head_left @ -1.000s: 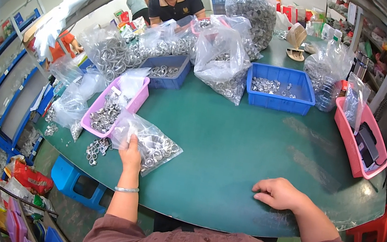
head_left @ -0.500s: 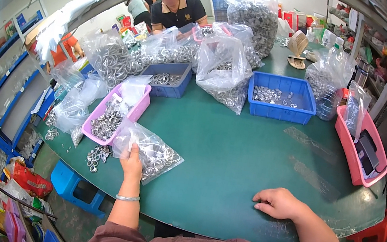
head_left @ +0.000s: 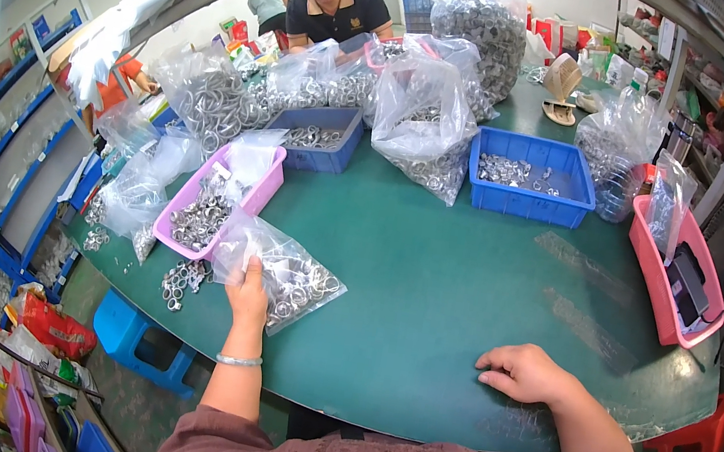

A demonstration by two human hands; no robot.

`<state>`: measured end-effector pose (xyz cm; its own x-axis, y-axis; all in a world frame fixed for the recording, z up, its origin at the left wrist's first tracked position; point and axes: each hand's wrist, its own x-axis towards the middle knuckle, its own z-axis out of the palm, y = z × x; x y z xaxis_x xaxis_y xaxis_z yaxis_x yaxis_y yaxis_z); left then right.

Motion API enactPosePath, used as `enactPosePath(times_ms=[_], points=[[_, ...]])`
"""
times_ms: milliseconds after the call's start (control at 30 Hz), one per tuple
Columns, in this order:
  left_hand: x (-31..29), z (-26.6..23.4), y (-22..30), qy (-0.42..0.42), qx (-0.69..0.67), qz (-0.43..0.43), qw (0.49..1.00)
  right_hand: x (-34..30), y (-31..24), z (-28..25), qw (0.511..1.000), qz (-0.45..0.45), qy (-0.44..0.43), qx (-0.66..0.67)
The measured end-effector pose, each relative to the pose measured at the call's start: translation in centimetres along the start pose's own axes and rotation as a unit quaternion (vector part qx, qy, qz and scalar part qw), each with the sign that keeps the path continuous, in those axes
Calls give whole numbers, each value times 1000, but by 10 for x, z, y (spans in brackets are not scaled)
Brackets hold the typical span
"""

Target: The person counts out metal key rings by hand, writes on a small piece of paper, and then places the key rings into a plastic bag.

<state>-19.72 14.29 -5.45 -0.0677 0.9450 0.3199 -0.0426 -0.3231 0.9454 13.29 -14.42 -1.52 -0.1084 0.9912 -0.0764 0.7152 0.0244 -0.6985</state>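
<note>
My left hand grips a clear plastic bag by its near left part, thumb on top. Metal rings show through the plastic, and the bag lies on the green table. Just beyond it is a pink tray heaped with small metal rings. Several loose rings lie on the table to the left of that hand. On the right, my right hand rests on the tabletop, fingers loosely bent and thumb a little apart, with nothing visible in it.
Two blue trays with metal pieces stand farther back among large plastic bags of rings. At right is a coral tray holding a dark device. A person sits across the table. Blue and red stools flank me.
</note>
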Motion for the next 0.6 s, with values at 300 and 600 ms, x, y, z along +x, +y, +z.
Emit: enactPosePath(times_ms=[300, 600], points=[[1, 1, -2, -6, -27, 0, 1000, 1, 1, 0, 1000, 0, 13, 5], [6, 1, -10, -28, -24, -3, 999, -8, -10, -7, 997, -42, 30, -50]])
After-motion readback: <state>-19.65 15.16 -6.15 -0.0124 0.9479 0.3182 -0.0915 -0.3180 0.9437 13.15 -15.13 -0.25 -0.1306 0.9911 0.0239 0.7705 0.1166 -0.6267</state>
